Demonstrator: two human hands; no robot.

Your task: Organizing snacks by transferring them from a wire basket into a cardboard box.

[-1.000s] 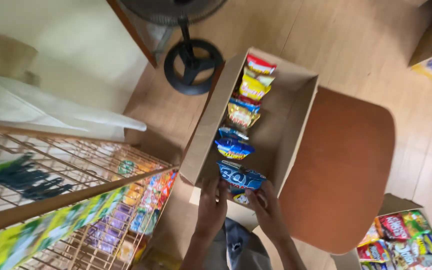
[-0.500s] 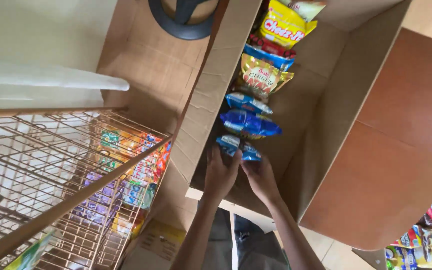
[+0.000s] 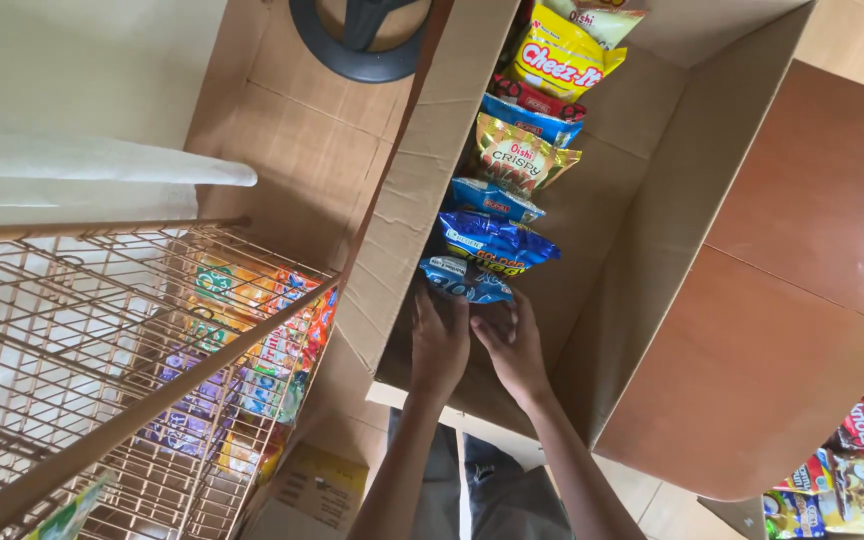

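Both my hands reach into a large open cardboard box (image 3: pixel 652 240). My left hand (image 3: pixel 440 340) and my right hand (image 3: pixel 512 345) grip the lower edge of a blue snack bag (image 3: pixel 464 280), the nearest of a row of bags along the box's left wall. Behind it lie another blue bag (image 3: pixel 497 242), a gold bag (image 3: pixel 522 160) and a yellow bag (image 3: pixel 560 60). My forearms rise from the bottom of the frame.
A copper wire rack (image 3: pixel 102 330) with colourful snack packs on its lower shelves stands at the left. A black fan base (image 3: pixel 367 40) sits on the wooden floor at the top. More snack packs (image 3: pixel 852 460) fill a box at the bottom right.
The camera has moved closer to the box, which now fills more of the view. My hands have stayed on the nearest blue bag.
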